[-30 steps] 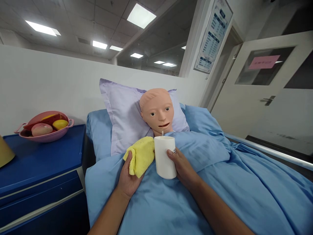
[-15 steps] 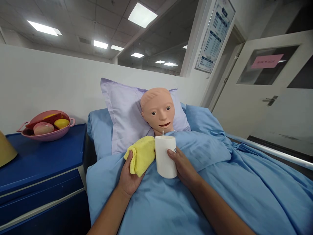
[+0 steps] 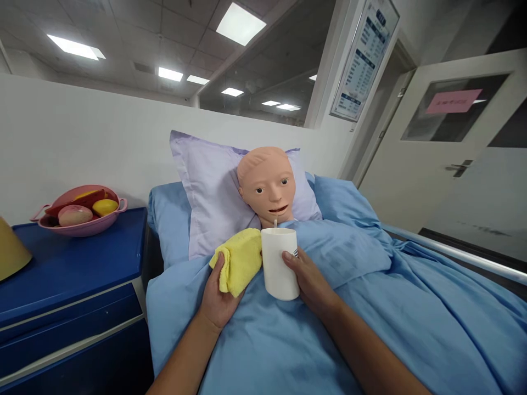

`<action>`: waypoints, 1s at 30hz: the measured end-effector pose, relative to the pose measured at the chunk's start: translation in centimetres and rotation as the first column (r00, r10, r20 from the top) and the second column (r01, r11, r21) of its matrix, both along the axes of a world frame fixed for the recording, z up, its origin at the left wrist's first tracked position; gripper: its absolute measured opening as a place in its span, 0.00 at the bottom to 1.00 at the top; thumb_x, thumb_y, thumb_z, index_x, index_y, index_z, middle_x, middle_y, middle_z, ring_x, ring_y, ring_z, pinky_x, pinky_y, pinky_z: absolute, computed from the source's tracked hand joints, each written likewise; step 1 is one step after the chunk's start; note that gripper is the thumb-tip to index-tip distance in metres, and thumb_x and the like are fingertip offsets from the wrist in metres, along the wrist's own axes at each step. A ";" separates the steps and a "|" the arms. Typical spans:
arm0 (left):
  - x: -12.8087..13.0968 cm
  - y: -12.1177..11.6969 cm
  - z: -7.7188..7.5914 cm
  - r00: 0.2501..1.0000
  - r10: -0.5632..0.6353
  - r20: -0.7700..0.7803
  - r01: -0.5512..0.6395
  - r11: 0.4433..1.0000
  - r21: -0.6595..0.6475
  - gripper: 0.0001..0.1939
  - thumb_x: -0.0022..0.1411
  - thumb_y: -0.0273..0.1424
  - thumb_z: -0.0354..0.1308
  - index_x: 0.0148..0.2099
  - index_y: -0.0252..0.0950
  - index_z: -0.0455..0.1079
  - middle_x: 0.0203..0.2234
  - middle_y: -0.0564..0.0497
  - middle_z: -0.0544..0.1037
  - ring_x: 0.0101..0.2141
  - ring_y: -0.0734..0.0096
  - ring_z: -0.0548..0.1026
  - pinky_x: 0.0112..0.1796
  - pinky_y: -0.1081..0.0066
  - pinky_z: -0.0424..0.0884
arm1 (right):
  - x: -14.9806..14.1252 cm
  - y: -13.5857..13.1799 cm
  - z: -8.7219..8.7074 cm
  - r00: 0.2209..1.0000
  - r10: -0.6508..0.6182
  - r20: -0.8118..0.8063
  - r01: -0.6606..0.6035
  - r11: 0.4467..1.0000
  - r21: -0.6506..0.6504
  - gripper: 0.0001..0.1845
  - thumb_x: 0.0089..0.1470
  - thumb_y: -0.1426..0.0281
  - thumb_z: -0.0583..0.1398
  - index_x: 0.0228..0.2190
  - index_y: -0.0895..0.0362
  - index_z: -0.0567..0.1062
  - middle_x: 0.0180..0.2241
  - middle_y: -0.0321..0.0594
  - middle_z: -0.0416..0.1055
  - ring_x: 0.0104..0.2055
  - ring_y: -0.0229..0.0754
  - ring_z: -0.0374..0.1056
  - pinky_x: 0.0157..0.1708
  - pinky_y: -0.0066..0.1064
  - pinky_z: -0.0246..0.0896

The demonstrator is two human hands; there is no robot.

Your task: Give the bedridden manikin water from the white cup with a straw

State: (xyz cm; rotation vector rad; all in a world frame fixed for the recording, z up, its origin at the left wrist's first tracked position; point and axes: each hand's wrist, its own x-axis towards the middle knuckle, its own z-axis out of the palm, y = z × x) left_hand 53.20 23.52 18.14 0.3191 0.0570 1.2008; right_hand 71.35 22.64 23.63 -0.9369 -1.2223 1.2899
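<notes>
While a blue quilt (image 3: pixel 370 307) spreads across the bed in loose folds, a blue cabinet (image 3: pixel 82 274) stands beside it on the left, with a white wall (image 3: pixel 135 131) behind both. A pale lilac pillow (image 3: pixel 214 192) leans at the head of the bed, and on it rests a manikin head (image 3: pixel 267 181), tilted a little, its mouth partly open and the quilt drawn up around its neck. On the cabinet sits a pink two-handled bowl (image 3: pixel 88 229) holding a yellow fruit (image 3: pixel 105 207), a pinkish round one (image 3: pixel 75 215) and a long red piece (image 3: pixel 78 202).

In front of the manikin, above the quilt, the left hand (image 3: pixel 218 304) is closed around a folded yellow cloth (image 3: pixel 241 263), thumb on its near side. Just beside the cloth, the right hand (image 3: pixel 308 280) grips a white cup (image 3: pixel 280 269) from its right side, thumb across the front; the cup is nearly upright. Smallest of all, a thin clear straw (image 3: pixel 275 223) rises out of the cup towards the manikin's mouth; whether it touches the lips, I cannot tell.
</notes>
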 end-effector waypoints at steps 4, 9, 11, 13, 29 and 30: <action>0.0 0.0 -0.2 1.000 -0.013 0.003 0.013 0.999 0.045 0.27 0.70 0.38 0.45 0.67 0.34 0.55 0.57 0.44 0.71 0.60 0.62 0.64 0.64 0.61 0.53 | 0.1 0.1 -0.2 1.000 0.000 0.001 0.000 1.000 -0.005 0.30 0.47 0.52 0.66 0.49 0.53 0.72 0.42 0.43 0.77 0.41 0.51 0.73 0.34 0.35 0.68; 0.0 0.0 -0.2 1.000 0.005 -0.007 -0.004 1.000 0.008 0.26 0.70 0.38 0.46 0.66 0.34 0.56 0.56 0.44 0.72 0.60 0.62 0.65 0.64 0.61 0.55 | 0.1 0.2 -0.3 1.000 0.005 -0.004 -0.005 1.000 -0.003 0.30 0.48 0.52 0.66 0.49 0.52 0.71 0.42 0.42 0.77 0.41 0.50 0.73 0.33 0.34 0.67; 0.0 0.0 -0.2 1.000 0.004 -0.007 -0.004 1.000 -0.009 0.26 0.69 0.38 0.47 0.66 0.33 0.57 0.56 0.44 0.72 0.60 0.61 0.65 0.64 0.61 0.56 | 0.1 0.2 -0.3 1.000 0.007 -0.002 -0.007 1.000 -0.003 0.29 0.48 0.52 0.65 0.49 0.52 0.71 0.42 0.42 0.77 0.41 0.50 0.73 0.33 0.34 0.67; 0.0 0.0 0.0 1.000 0.011 0.000 -0.011 1.000 -0.011 0.26 0.69 0.37 0.47 0.66 0.33 0.57 0.56 0.44 0.72 0.60 0.61 0.65 0.64 0.61 0.56 | 0.2 0.1 -0.3 1.000 0.009 0.005 -0.009 1.000 -0.004 0.29 0.49 0.52 0.65 0.50 0.52 0.71 0.43 0.43 0.77 0.41 0.50 0.73 0.32 0.33 0.67; 0.1 -0.1 0.5 1.000 0.018 0.001 -0.018 0.997 -0.070 0.27 0.68 0.38 0.50 0.65 0.32 0.58 0.55 0.44 0.73 0.60 0.62 0.65 0.64 0.61 0.56 | 0.1 0.2 -0.5 1.000 0.008 0.011 -0.008 1.000 -0.002 0.30 0.48 0.52 0.66 0.49 0.54 0.71 0.43 0.44 0.76 0.42 0.50 0.73 0.34 0.34 0.69; 0.1 -0.1 0.5 1.000 0.017 0.002 -0.016 0.997 -0.070 0.26 0.68 0.38 0.50 0.65 0.32 0.58 0.55 0.44 0.73 0.60 0.61 0.65 0.64 0.61 0.56 | 0.1 0.2 -0.4 1.000 0.006 0.011 -0.006 1.000 -0.001 0.30 0.48 0.53 0.66 0.49 0.54 0.71 0.43 0.44 0.76 0.42 0.51 0.73 0.34 0.34 0.69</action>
